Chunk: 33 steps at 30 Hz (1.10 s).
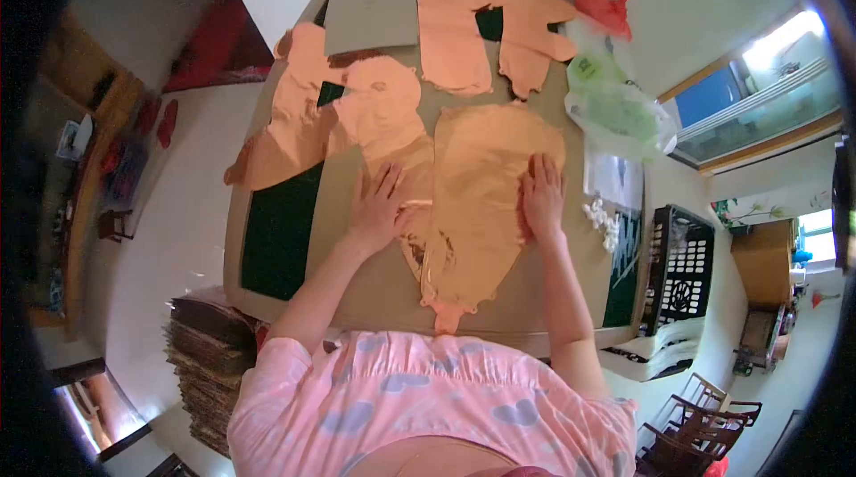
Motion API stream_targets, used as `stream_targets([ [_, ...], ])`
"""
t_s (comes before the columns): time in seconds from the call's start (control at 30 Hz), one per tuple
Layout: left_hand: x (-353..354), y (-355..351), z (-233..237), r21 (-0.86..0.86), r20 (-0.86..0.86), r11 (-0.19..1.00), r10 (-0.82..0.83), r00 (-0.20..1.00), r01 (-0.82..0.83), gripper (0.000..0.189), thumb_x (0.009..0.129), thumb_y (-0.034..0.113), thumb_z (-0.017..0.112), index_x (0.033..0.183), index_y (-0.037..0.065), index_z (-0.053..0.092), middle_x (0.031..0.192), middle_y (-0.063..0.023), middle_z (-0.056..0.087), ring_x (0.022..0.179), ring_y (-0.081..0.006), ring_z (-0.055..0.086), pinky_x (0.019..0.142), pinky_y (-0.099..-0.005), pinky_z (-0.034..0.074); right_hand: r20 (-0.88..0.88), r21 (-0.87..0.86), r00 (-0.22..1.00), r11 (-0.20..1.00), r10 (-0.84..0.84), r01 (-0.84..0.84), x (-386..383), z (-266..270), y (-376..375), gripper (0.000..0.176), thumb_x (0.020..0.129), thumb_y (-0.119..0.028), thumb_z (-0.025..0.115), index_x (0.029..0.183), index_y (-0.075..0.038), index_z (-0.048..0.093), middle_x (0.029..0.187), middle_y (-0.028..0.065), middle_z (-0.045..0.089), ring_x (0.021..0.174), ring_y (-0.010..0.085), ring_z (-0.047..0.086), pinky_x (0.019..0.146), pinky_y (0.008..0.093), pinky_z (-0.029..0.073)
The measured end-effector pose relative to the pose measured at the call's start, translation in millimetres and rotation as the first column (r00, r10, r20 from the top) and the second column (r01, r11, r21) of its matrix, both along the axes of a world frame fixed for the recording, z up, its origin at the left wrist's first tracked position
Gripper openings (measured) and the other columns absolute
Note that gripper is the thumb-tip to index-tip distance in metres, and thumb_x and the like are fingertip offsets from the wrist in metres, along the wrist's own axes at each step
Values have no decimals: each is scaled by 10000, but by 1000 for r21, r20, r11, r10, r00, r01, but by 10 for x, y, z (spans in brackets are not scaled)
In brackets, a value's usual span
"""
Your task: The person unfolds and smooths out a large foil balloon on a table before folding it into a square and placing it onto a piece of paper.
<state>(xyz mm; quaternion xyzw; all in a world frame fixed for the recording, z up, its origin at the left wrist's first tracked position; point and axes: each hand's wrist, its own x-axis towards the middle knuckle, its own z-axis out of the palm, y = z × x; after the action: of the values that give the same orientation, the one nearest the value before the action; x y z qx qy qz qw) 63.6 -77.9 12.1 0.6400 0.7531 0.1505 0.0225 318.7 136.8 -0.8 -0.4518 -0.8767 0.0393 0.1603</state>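
Note:
A large rose-gold foil balloon (486, 183), uninflated, lies flat on the table in front of me, its narrow end toward my body. My right hand (544, 196) rests flat on its right edge, fingers stretched out. My left hand (379, 209) lies with its fingers spread on another flat foil balloon (383, 102), just left of the large one. This second piece partly overlaps another foil sheet (294, 134) farther left. Neither hand grips anything that I can see. The underside of both hands is hidden.
More flat foil balloons (450, 36) lie at the far side beside a grey-brown card (370, 18). A green-and-white plastic bag (615, 102), a red bag (606, 12) and small white pieces (602, 223) line the right edge. A black crate (682, 263) and stacked cardboard (209, 361) flank the table.

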Motion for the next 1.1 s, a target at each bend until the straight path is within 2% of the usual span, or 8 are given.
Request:
stream_targets([
  [0.23, 70, -113, 24, 0, 18, 1000, 11, 1000, -11, 549, 924, 396, 509, 1392, 126, 408, 1490, -101, 331, 1398, -258, 265, 1116, -583, 143, -38, -41, 999, 999, -1, -1, 37, 160, -299, 477, 957, -314, 457, 1383, -104, 427, 1449, 127, 391, 1372, 283, 310, 1116, 524, 186],
  [0.33, 66, -114, 27, 10, 2, 1000, -5, 1000, 5, 554, 922, 401, 507, 1392, 125, 406, 1491, -101, 328, 1395, -257, 271, 1116, -584, 142, 81, 2, 951, 954, 298, -300, -182, 251, -516, 470, 950, -317, 471, 1369, -106, 443, 1430, 129, 415, 1355, 300, 330, 1103, 534, 207],
  [0.57, -55, 25, 194, -35, -63, 999, -13, 998, 10, 545, 910, 384, 522, 1377, 120, 427, 1491, -105, 321, 1400, -245, 261, 1110, -590, 153, 29, -8, 932, 932, 362, -362, -460, 276, -406, 454, 939, -300, 498, 1338, -86, 473, 1391, 141, 455, 1317, 322, 381, 1067, 569, 258],
  [0.67, -287, 454, 311, 175, -5, 983, -64, 998, 64, 449, 913, 291, 519, 1318, 99, 493, 1441, -115, 395, 1369, -250, 324, 1112, -534, 216, -69, 12, 937, 940, 341, -341, -675, 486, -28, 422, 934, -229, 510, 1324, -71, 481, 1377, 143, 464, 1291, 341, 408, 1064, 526, 299],
  [0.77, -540, 1210, 204, 306, -116, 935, -149, 982, 178, 325, 889, 177, 512, 1187, 64, 576, 1254, -110, 544, 1244, -258, 462, 1050, -447, 353, -244, 10, 864, 892, 440, -451, -1026, 596, 473, 419, 900, -104, 514, 1314, -49, 485, 1375, 142, 468, 1266, 341, 434, 1056, 458, 345],
  [0.87, -618, 1780, 350, 86, 5, 990, -113, 994, 112, 338, 820, 134, 561, 1137, 22, 598, 1224, -117, 562, 1257, -251, 449, 1008, -366, 410, -224, 69, 793, 821, 567, -567, -1475, 359, 999, 392, 871, -33, 476, 1260, -20, 525, 1329, 184, 505, 1215, 374, 470, 1010, 404, 401],
  [1.0, -723, 2291, -32, 189, -199, 974, -86, 976, 125, 139, 792, 84, 547, 898, 28, 618, 990, -101, 584, 1010, -257, 553, 862, -371, 489, -150, 24, 805, 816, 574, -578, -1850, 235, 1229, 410, 835, -8, 450, 1230, -44, 551, 1260, 174, 558, 1129, 364, 526, 945, 435, 432],
  [1.1, -823, 2474, -114, 204, -163, 978, -1, 987, 34, 134, 794, 168, 585, 861, 57, 619, 951, -89, 576, 955, -255, 569, 748, -392, 503, -207, -149, 805, 795, 556, -588, -1910, 215, 1368, 382, 835, -10, 431, 1186, -61, 574, 1133, 175, 617, 1061, 367, 558, 898, 437, 451],
])
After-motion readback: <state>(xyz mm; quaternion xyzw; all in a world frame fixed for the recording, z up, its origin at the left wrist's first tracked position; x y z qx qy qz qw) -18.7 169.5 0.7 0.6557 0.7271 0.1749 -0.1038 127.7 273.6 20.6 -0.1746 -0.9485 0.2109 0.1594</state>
